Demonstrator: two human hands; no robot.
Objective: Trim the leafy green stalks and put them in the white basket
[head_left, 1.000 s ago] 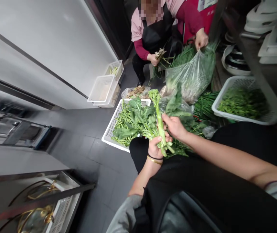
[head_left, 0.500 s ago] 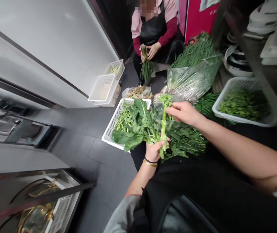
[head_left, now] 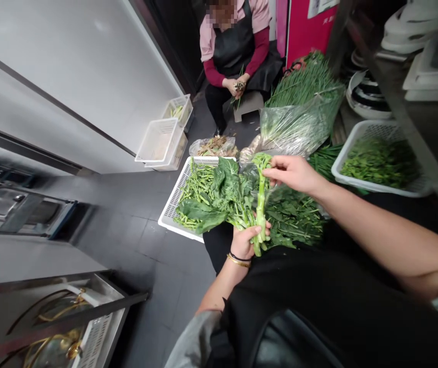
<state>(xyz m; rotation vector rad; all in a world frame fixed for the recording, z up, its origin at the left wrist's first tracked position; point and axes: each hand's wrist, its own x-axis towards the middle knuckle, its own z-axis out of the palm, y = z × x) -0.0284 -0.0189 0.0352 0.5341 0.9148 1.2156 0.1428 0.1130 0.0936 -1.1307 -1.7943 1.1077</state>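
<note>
My left hand (head_left: 245,239) is closed around the lower ends of a bunch of leafy green stalks (head_left: 228,197), whose broad leaves spread leftward over a white basket (head_left: 173,209). A thick pale-green stalk (head_left: 261,202) stands nearly upright in the same grip, its leaves gone from most of its length. At its budded top, my right hand (head_left: 285,173) pinches with thumb and fingers. Cut green stems (head_left: 193,189) fill the basket. Loose dark leaves (head_left: 295,214) are heaped below my right forearm.
Opposite me a co-worker (head_left: 237,51) sits holding a bunch of thin greens (head_left: 238,87). Long green chives or scallions (head_left: 299,122) lie partly in clear plastic. A white basket of greens (head_left: 379,163) is at right, stacked white crates (head_left: 157,143) at left, a metal rack (head_left: 104,306) lower left.
My hands keep nearly the same hold on the stalks. The co-worker's bunch has turned from hanging upright to pointing its pale ends toward me. The view has shifted slightly.
</note>
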